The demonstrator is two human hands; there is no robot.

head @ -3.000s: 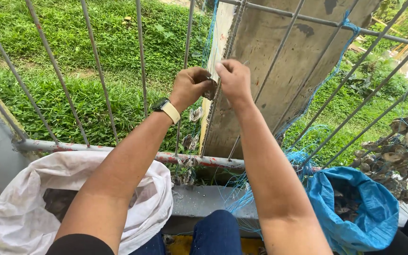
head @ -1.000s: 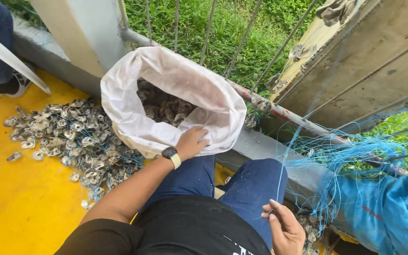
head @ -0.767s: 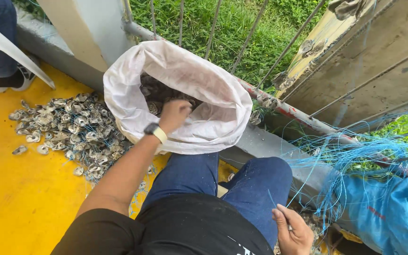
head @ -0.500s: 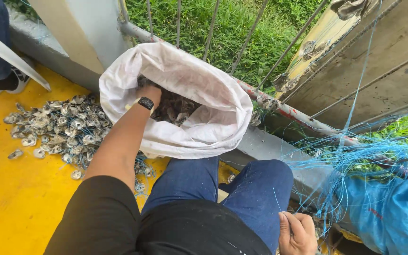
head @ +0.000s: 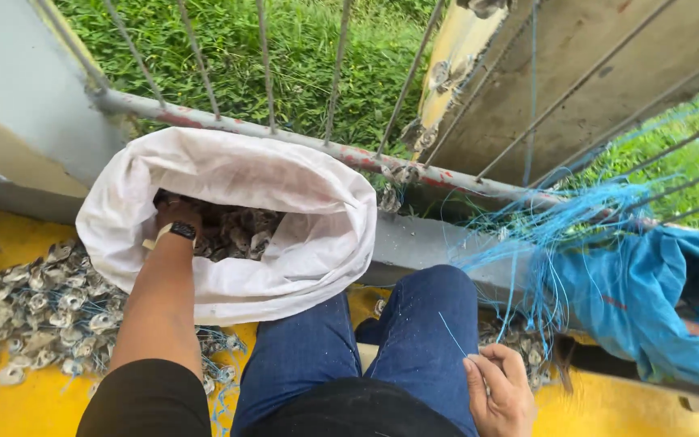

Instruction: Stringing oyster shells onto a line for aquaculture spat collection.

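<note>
The left hand [head: 178, 215] was deep among the shells [head: 232, 231] inside the white sack [head: 317, 243], its fingers hidden so their grip couldn't be told, while the right hand [head: 502, 395] pinched a blue string [head: 450, 333] above the knee.

There is a single view, from a camera riding on the person's head and looking steeply down over their own lap. It is sitting close: the knees are filling the bottom centre of the frame, the white sack [head: 285, 243] is lying at centre left, and the metal railing [head: 301, 142] is crossing the upper part, with grass showing beyond it at the top.
</note>
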